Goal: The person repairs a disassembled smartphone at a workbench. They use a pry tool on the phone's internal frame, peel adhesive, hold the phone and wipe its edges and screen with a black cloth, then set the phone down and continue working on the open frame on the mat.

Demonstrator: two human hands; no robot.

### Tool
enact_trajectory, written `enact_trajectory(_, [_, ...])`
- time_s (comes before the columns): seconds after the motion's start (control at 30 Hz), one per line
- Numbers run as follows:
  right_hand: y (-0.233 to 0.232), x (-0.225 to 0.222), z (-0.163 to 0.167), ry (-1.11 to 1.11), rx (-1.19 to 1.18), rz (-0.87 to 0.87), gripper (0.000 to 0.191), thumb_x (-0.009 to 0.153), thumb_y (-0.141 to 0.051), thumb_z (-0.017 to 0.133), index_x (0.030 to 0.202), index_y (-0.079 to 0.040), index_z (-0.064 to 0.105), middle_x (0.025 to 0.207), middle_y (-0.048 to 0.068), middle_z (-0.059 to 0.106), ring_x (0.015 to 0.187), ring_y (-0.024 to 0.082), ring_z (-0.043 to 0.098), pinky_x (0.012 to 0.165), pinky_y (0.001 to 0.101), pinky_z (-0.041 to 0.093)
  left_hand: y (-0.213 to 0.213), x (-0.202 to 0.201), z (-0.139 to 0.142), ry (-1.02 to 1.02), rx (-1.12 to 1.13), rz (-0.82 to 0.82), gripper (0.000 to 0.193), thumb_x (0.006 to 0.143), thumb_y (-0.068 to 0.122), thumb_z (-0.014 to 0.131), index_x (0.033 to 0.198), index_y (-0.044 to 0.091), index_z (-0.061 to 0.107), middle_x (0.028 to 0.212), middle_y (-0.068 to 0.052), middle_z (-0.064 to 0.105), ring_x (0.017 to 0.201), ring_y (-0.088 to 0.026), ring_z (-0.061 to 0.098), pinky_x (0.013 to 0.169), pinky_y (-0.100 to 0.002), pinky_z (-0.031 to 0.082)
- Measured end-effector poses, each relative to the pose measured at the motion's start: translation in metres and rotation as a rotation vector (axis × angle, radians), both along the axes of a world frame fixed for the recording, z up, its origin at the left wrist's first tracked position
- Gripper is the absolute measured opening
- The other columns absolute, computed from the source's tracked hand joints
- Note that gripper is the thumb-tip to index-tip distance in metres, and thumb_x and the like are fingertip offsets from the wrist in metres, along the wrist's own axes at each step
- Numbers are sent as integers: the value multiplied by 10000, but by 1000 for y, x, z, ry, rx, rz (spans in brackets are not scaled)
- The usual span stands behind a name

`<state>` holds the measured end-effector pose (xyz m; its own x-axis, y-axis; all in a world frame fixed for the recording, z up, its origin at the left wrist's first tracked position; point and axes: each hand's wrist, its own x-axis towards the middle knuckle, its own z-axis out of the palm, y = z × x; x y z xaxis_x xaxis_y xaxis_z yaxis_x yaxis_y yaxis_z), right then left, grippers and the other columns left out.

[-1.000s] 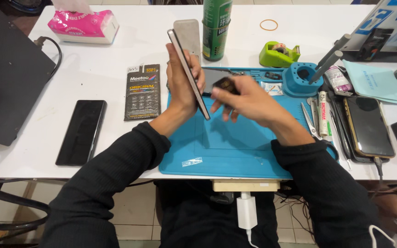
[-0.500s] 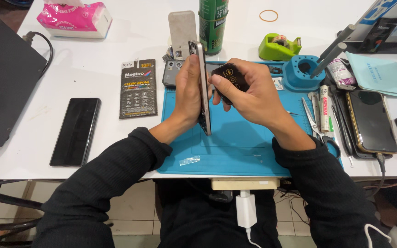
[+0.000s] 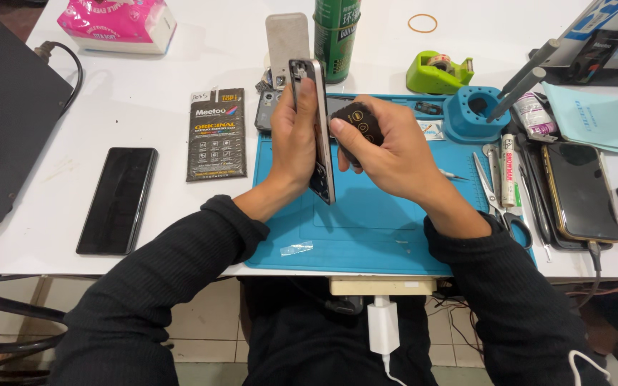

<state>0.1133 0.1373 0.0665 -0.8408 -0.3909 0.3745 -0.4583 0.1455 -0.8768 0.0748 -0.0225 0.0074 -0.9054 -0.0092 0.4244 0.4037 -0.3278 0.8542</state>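
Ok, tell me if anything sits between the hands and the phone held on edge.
Nothing visible does. The left hand already grips the phone, held on edge above the blue mat. The right hand holds a small black tool right beside the phone's face; whether the tool touches it cannot be told.

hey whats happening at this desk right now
A person in black sleeves holds an opened phone upright on its edge in the left hand, above a blue work mat. The right hand grips a small black tool pressed against the phone's side. A black phone, scissors and a green tape dispenser lie around on the white table.
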Motion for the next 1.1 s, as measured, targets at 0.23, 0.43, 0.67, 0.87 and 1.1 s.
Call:
enact_trajectory(0.23, [-2, -3, -2, -25, 80, 30, 208, 1039, -206, 619, 896, -55, 617, 649, -5, 667, 550, 37, 587, 488, 216, 440, -5, -7, 0, -16, 29, 12, 434, 1083, 517, 510, 1046, 94, 598, 801, 49, 560, 674, -31, 476, 576, -219, 409])
enact_trajectory(0.43, [-8, 2, -5, -2, 73, 41, 215, 1043, -210, 620, 893, -56, 610, 672, -6, 674, 590, 42, 637, 526, 215, 504, -8, -7, 3, -78, 43, 27, 485, 1055, 570, 484, 999, 99, 585, 757, 38, 555, 636, -46, 484, 545, -225, 407])
enact_trajectory(0.67, [-15, 4, -5, -18, 165, 47, 221, 1024, -218, 619, 881, -49, 626, 667, 9, 706, 560, 56, 632, 513, 227, 514, -17, -14, 8, -128, 41, 81, 623, 1012, 676, 446, 989, 77, 618, 710, 47, 459, 618, -56, 395, 532, -244, 317])
enact_trajectory(0.87, [-16, 2, -9, -152, 104, 110, 210, 1034, -201, 594, 899, -41, 602, 678, 43, 699, 564, 78, 619, 512, 241, 502, -23, -18, 12, -172, -44, 118, 683, 968, 731, 421, 973, 81, 632, 712, 58, 435, 614, -52, 390, 524, -238, 326])
enact_trajectory(1.1, [-18, -3, -14, -357, -126, 203, 177, 1059, -163, 551, 979, -5, 569, 736, 118, 712, 593, 153, 668, 544, 289, 556, -36, -19, 19, -374, 116, -256, 545, 981, 574, 455, 882, 66, 623, 696, -23, 598, 556, -101, 544, 457, -262, 434])
